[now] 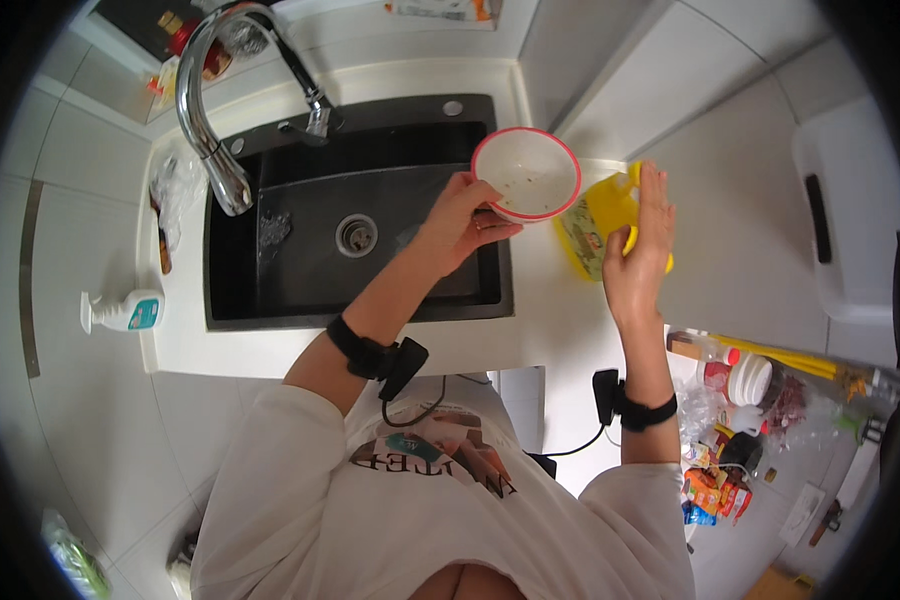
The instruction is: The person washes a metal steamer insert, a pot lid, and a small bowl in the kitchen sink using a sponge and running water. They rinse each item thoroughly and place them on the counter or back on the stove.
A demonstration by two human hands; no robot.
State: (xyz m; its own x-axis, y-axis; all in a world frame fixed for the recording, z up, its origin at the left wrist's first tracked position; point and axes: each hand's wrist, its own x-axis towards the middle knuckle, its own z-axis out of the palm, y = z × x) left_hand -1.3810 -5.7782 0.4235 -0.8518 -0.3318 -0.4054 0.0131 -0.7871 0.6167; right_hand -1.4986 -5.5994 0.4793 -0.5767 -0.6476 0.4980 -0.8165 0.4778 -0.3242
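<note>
My left hand (471, 221) grips a white bowl with a red rim (526, 172) over the right edge of the black sink (300, 225). Small dark specks lie inside the bowl. To the right, my right hand (641, 244) is at a yellow jug of liquid with a handle (596, 217), its fingers extended along the top and its thumb near the handle. Whether the palm presses on the jug is hidden. The jug stands on the white counter, close to the bowl.
A chrome faucet (187, 112) arches over the sink's left side. On the left are a white spray bottle (139, 310) and a clear plastic bag (176, 180). Several jars and packets, among them a white-lidded jar (750, 379), crowd the counter at the right.
</note>
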